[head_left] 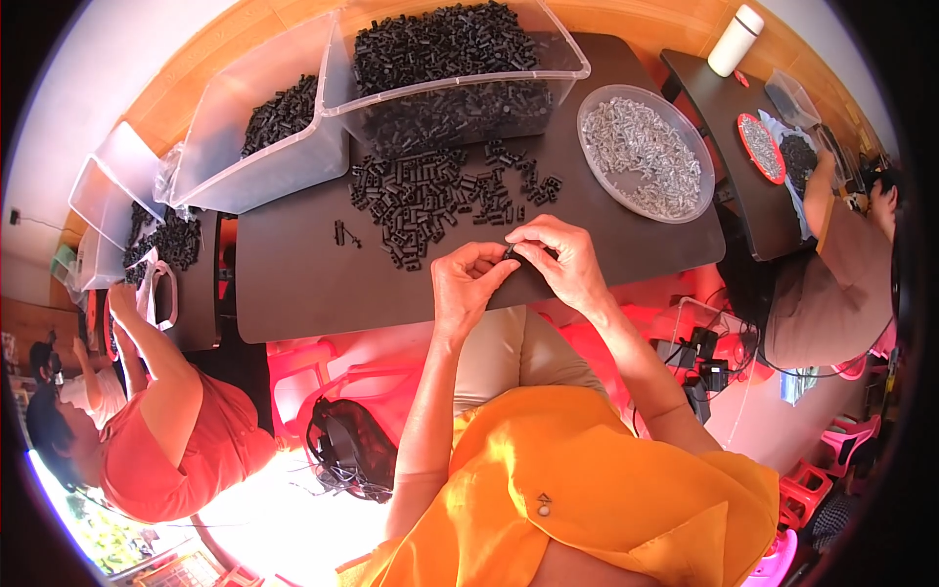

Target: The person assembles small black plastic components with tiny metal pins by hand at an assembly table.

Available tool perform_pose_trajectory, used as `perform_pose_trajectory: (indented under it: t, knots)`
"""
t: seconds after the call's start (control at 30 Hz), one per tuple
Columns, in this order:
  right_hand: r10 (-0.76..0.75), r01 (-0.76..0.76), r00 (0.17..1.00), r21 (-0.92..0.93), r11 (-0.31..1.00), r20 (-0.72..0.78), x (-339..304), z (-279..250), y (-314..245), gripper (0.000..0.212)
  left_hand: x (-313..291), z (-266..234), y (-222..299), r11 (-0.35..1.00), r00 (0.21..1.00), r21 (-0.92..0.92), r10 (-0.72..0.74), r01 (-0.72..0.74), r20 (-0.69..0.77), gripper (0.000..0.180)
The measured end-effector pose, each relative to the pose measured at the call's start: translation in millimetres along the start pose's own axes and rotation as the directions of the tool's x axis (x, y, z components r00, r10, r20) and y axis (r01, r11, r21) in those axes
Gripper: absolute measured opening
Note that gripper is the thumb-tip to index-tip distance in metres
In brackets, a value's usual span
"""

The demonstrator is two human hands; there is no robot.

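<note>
Over the table's near edge, my left hand (pixel 468 284) and my right hand (pixel 559 256) meet with pinched fingertips. Between them is a small black plastic part (pixel 510 251), mostly covered by the fingers. Both hands close on it. Just beyond lies a loose pile of similar black plastic parts (pixel 421 201) on the dark brown table (pixel 313 284). To the right stands a round clear tray (pixel 706 186) of small silvery pieces (pixel 641 157), which look like metal or clear plastic. A couple of black parts (pixel 344 235) lie apart, left of the pile.
Two clear plastic bins, one large (pixel 577 73) and one at its left (pixel 220 191), hold many black parts at the back. A person in red (pixel 186 440) works at the left table, another in brown (pixel 822 293) at the right. A white bottle (pixel 736 41) stands far right.
</note>
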State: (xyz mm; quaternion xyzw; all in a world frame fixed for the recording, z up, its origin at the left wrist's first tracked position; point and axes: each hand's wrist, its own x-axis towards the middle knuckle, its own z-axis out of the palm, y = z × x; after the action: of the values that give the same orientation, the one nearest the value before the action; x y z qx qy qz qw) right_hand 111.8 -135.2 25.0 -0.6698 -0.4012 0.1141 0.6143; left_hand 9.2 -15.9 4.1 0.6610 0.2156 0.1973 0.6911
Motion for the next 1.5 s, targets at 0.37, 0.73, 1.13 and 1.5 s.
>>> perform_pose_trajectory:
  t: [0.37,0.73,1.13,1.5]
  knots:
    - [-0.094,0.126,0.990,-0.381,0.916,0.100,4.1,-3.5,-23.0,0.007,0.0,2.2,5.4,0.994,1.000,0.109,0.024,-0.025,0.010,0.014]
    - [-0.020,0.170,0.936,-0.403,0.899,0.350,14.3,-15.7,-23.0,0.004,1.1,-1.7,2.5,0.996,0.998,0.080,0.021,-0.026,0.066,0.014]
    - [0.029,0.151,0.898,-0.370,0.917,0.438,22.6,-16.8,-22.4,0.002,2.1,-5.3,1.2,0.997,0.993,0.063,-0.040,0.034,0.111,0.010]
    - [-0.125,0.216,0.966,-0.445,0.869,0.225,5.4,-1.6,-17.9,0.008,4.3,-4.6,9.0,0.997,0.994,0.019,-0.074,0.072,0.080,0.010]
